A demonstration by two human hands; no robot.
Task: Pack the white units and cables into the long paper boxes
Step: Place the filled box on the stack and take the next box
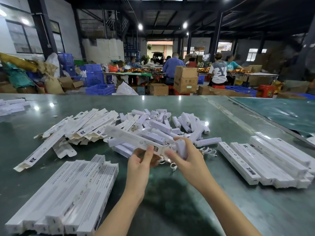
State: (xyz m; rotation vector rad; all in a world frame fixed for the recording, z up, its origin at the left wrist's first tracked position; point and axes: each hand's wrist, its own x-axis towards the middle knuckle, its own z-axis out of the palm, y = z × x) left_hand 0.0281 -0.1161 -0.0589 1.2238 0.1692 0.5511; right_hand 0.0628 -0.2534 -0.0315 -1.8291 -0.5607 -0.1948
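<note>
Both hands work above the green table (170,210), just below the centre of the view. The left hand (142,159) pinches the near end of a long paper box (134,140), thumb on top, the other fingers hidden beneath it. The box runs from the hands toward 10 o'clock, raised clear of the table; its print is blurred and unreadable. The right hand (185,156) curls round a white unit (181,148) at the box's open end. How far the unit sits inside the box cannot be told, as fingers cover the joint. A thin white cable (173,166) hangs in loops under the hands; where it ends is hidden.

A heap of loose white units (163,125) lies at 12 o'clock from the hands, too tangled to count. Flat unfolded boxes (88,124) are piled at 10 o'clock. A row of long boxes (68,193) lies at 8 o'clock, near ends cut by the bottom edge. Another stack of boxes (272,160) lies at 3 o'clock, partly cut by the right edge. More cables (208,151) lie just right of the right hand, partly covered by it. A few white items (12,106) at 9 o'clock are clipped by the left edge.

Beyond the table, workers (172,68) stand at benches, small and indistinct.
</note>
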